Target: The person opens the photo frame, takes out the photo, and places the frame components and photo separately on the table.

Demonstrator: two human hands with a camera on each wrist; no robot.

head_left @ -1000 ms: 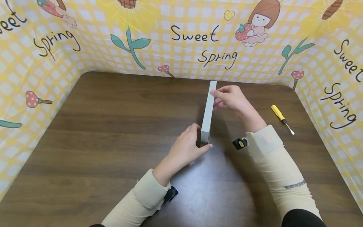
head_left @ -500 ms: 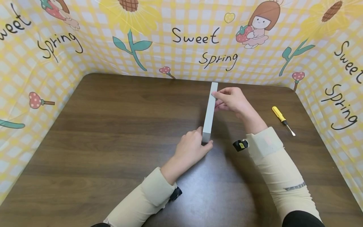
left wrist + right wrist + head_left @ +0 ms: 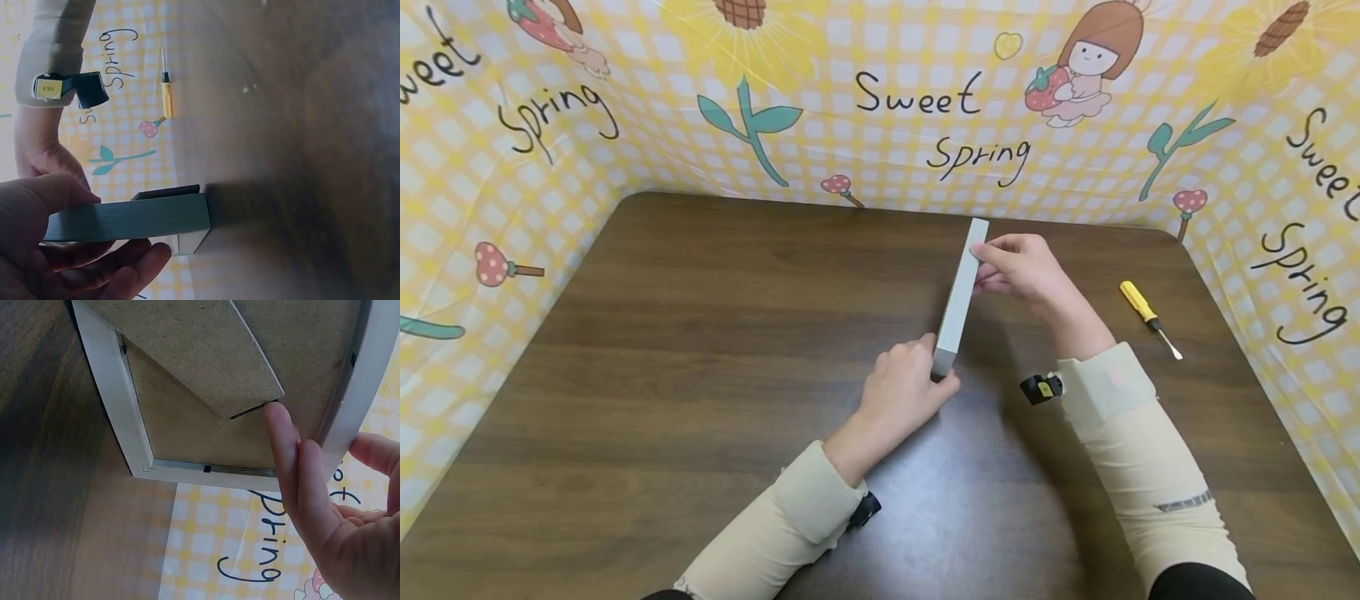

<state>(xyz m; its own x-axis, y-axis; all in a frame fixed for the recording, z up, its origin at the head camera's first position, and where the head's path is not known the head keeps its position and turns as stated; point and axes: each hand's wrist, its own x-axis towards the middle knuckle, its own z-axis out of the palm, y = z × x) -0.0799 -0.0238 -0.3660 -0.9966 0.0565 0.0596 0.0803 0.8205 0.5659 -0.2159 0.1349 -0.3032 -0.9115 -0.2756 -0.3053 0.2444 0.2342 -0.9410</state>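
Observation:
A pale grey picture frame point(image 3: 961, 292) stands on its edge on the dark wooden table, seen mostly edge-on in the head view. My left hand point(image 3: 901, 387) grips its near end, thumb on one side and fingers on the other. At the far part, my right hand point(image 3: 1021, 271) holds the frame, with the thumb on the outer rim. In the right wrist view its fingers point(image 3: 287, 456) lie against the brown backing point(image 3: 181, 425), a fingertip at the end of the fold-out stand point(image 3: 206, 356). The front of the frame is hidden.
A screwdriver point(image 3: 1150, 318) with a yellow handle lies on the table point(image 3: 700, 375) at the right, beyond the right forearm. A yellow checked cloth point(image 3: 820, 142) with printed flowers and words closes off the back and both sides.
My left hand has moved slightly right and its thumb has come in against the near end of the frame. The far end has swung a little to the right, along with my right hand.

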